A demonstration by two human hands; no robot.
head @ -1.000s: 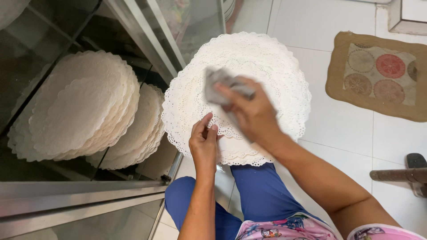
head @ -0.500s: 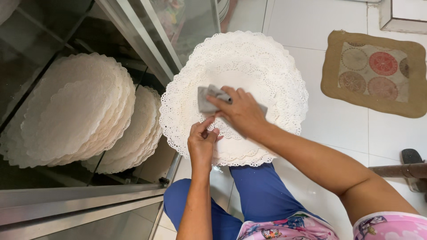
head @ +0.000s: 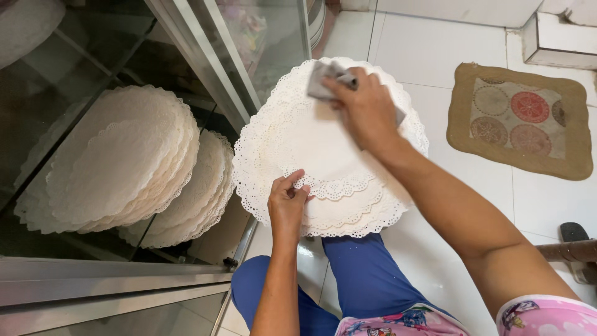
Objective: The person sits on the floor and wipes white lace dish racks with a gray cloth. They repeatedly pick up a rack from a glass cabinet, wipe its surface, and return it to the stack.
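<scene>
A stack of round white lace doilies rests on my lap above my blue trousers. My left hand pinches the near edge of the stack, fingers closed on the lace rim. My right hand presses a grey cloth onto the far part of the top doily. The cloth is partly hidden under my fingers.
To the left, a glass cabinet holds more piles of white lace doilies on a shelf, behind a metal frame. A brown mat with round patterns lies on the white tiled floor at the right. A dark object sits at the right edge.
My right hand has moved the grey cloth from the middle of the doily up toward its far edge. My left hand has stayed on the near rim.
</scene>
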